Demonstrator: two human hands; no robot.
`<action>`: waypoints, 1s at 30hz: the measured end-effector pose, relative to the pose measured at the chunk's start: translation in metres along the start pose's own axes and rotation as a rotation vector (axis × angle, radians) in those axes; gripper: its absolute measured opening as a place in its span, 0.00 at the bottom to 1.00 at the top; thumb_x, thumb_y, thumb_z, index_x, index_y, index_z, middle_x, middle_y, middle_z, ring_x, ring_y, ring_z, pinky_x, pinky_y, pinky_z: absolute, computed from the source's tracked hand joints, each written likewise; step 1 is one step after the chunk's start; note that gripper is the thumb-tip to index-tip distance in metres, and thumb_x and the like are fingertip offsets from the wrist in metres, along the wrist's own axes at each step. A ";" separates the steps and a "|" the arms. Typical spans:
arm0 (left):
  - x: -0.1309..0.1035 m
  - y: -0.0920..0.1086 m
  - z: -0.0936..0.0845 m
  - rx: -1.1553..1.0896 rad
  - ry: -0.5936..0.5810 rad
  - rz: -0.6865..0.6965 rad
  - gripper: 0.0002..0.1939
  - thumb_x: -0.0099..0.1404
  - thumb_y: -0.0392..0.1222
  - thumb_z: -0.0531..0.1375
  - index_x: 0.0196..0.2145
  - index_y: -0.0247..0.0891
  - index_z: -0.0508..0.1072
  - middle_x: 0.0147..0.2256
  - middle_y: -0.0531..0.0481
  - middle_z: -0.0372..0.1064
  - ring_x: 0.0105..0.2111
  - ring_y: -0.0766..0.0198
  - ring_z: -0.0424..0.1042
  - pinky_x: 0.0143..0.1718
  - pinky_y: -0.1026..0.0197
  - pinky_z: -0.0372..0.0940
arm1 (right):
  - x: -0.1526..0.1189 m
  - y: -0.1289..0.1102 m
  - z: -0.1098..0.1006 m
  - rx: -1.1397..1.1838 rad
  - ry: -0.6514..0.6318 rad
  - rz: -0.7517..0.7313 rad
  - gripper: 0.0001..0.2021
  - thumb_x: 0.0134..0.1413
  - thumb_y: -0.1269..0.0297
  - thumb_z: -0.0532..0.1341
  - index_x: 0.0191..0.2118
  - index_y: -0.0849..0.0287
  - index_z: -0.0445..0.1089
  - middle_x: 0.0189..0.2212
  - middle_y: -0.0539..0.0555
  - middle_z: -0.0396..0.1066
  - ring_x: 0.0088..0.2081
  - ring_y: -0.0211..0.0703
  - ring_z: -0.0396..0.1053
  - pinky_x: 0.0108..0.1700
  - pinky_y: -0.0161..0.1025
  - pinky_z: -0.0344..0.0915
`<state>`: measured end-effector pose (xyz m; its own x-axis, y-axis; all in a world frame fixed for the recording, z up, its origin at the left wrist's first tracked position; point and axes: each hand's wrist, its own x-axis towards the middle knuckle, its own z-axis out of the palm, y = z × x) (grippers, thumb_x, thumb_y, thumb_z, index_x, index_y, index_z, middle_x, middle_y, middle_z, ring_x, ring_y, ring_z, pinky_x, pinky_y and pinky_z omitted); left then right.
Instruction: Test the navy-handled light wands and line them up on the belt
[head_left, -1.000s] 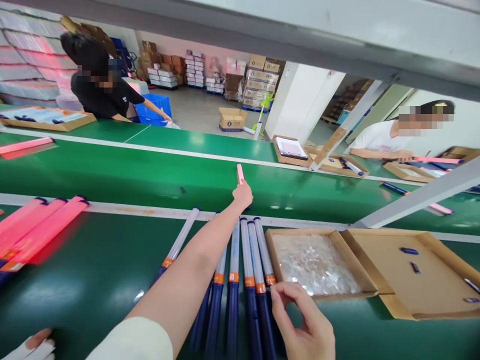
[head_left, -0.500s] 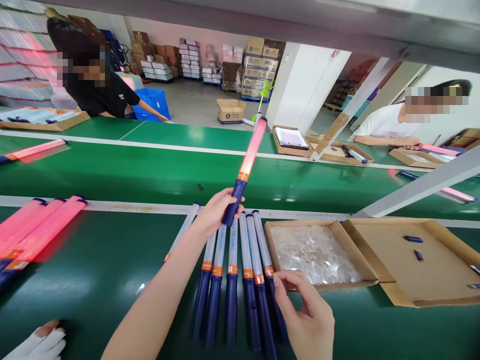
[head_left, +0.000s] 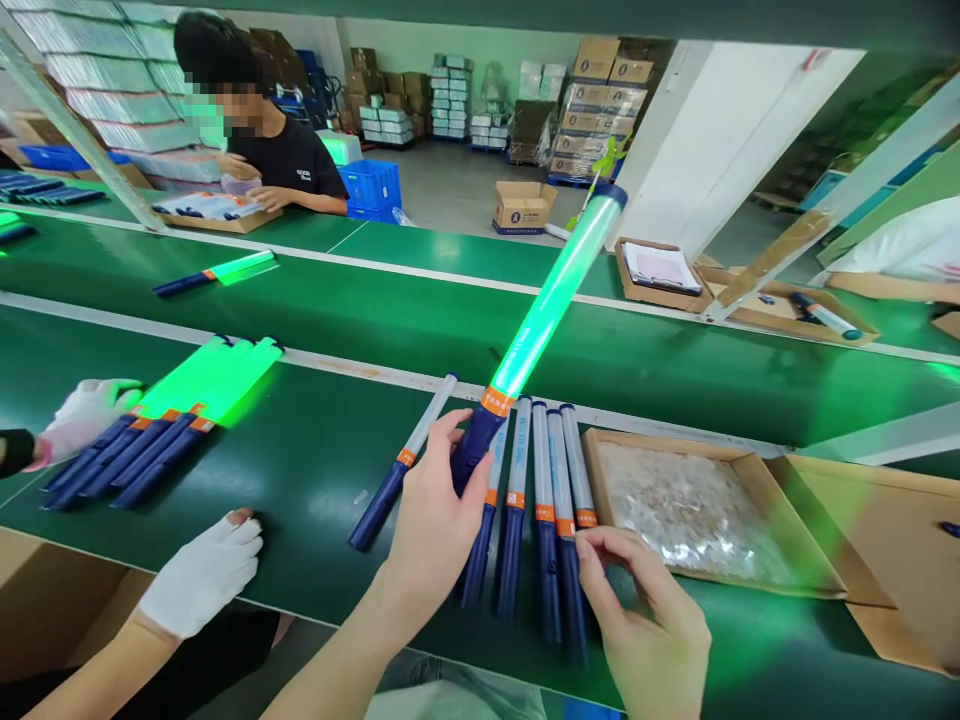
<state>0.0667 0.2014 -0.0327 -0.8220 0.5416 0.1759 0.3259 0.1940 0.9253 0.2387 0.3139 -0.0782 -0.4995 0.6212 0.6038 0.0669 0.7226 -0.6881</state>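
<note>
My left hand point(head_left: 431, 530) is closed around the dark blue handle of a light stick point(head_left: 551, 295), its tube glowing green and tilted up to the right. My right hand point(head_left: 656, 620) has thumb and forefinger pinched together beside a row of unlit light sticks point(head_left: 508, 565). Whatever is between those fingertips, if anything, is too small to make out. One unlit stick point(head_left: 379, 505) lies apart, left of the row. Farther left, several green-glowing sticks point(head_left: 240, 380) lie side by side. A co-worker's gloved hand point(head_left: 94, 410) touches them, and another gloved hand point(head_left: 206, 575) rests at the table edge.
A cardboard box point(head_left: 757, 583) of small clear pieces stands to the right, beside another cardboard tray point(head_left: 911, 505). Beyond runs a green belt point(head_left: 405, 315) carrying a lit stick point(head_left: 236, 268). A person in black point(head_left: 300, 165) works across it. A slanted metal post point(head_left: 772, 265) rises at right.
The light stick's glow went from red to green, as did the others'. It now appears larger and closer. The view has swung left, showing more of the co-worker's gloved hands. My right hand stays pinched.
</note>
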 end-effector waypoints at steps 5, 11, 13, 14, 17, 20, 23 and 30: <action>-0.013 0.011 -0.011 -0.315 -0.180 -0.169 0.24 0.77 0.54 0.60 0.65 0.45 0.65 0.38 0.51 0.73 0.31 0.67 0.72 0.35 0.63 0.69 | -0.001 -0.008 0.001 0.031 -0.012 -0.024 0.03 0.67 0.73 0.65 0.41 0.59 0.74 0.36 0.51 0.75 0.34 0.35 0.73 0.38 0.29 0.71; -0.019 0.017 -0.026 -0.820 -0.426 -0.358 0.14 0.79 0.51 0.58 0.43 0.36 0.71 0.32 0.51 0.71 0.25 0.72 0.67 0.29 0.68 0.64 | 0.008 -0.030 0.005 0.088 -0.006 -0.050 0.06 0.65 0.77 0.65 0.41 0.58 0.72 0.36 0.51 0.74 0.37 0.35 0.73 0.40 0.32 0.71; -0.022 0.017 -0.029 -0.865 -0.438 -0.370 0.15 0.79 0.51 0.57 0.40 0.36 0.71 0.30 0.53 0.69 0.22 0.75 0.63 0.25 0.70 0.60 | 0.016 -0.040 0.008 0.110 0.020 -0.099 0.09 0.64 0.80 0.65 0.42 0.58 0.72 0.36 0.51 0.74 0.38 0.35 0.72 0.41 0.33 0.71; -0.024 0.017 -0.029 -0.870 -0.425 -0.367 0.14 0.79 0.50 0.58 0.41 0.37 0.72 0.32 0.53 0.69 0.21 0.76 0.64 0.24 0.70 0.60 | 0.020 -0.045 0.010 0.122 0.029 -0.122 0.10 0.63 0.81 0.65 0.42 0.59 0.71 0.36 0.51 0.73 0.38 0.35 0.72 0.41 0.34 0.71; -0.030 0.016 -0.028 -0.879 -0.396 -0.363 0.10 0.76 0.48 0.62 0.46 0.38 0.73 0.37 0.53 0.70 0.22 0.75 0.67 0.23 0.71 0.63 | 0.032 -0.057 0.016 0.154 0.020 -0.174 0.12 0.61 0.84 0.66 0.44 0.59 0.71 0.36 0.50 0.74 0.38 0.35 0.71 0.42 0.37 0.71; -0.034 0.015 -0.028 -0.990 -0.448 -0.414 0.15 0.77 0.52 0.59 0.50 0.38 0.73 0.32 0.54 0.68 0.18 0.75 0.64 0.19 0.71 0.60 | 0.038 -0.066 0.021 0.170 0.027 -0.206 0.13 0.60 0.84 0.66 0.44 0.60 0.71 0.37 0.50 0.74 0.38 0.35 0.72 0.42 0.37 0.71; -0.035 0.013 -0.028 -1.058 -0.474 -0.459 0.21 0.78 0.56 0.55 0.55 0.38 0.73 0.28 0.56 0.65 0.15 0.75 0.61 0.16 0.72 0.57 | 0.040 -0.071 0.023 0.171 0.046 -0.207 0.13 0.60 0.84 0.66 0.43 0.60 0.71 0.37 0.50 0.75 0.39 0.35 0.73 0.43 0.36 0.72; -0.038 0.014 -0.028 -0.935 -0.418 -0.438 0.18 0.79 0.55 0.56 0.54 0.39 0.69 0.30 0.55 0.67 0.20 0.74 0.63 0.20 0.71 0.62 | 0.037 -0.072 0.025 0.110 0.041 -0.205 0.12 0.61 0.82 0.66 0.44 0.59 0.72 0.38 0.50 0.76 0.39 0.36 0.75 0.44 0.35 0.74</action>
<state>0.0898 0.1604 -0.0170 -0.5009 0.8440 -0.1918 -0.5784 -0.1616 0.7996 0.1938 0.2773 -0.0162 -0.4577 0.4782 0.7496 -0.1281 0.7988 -0.5878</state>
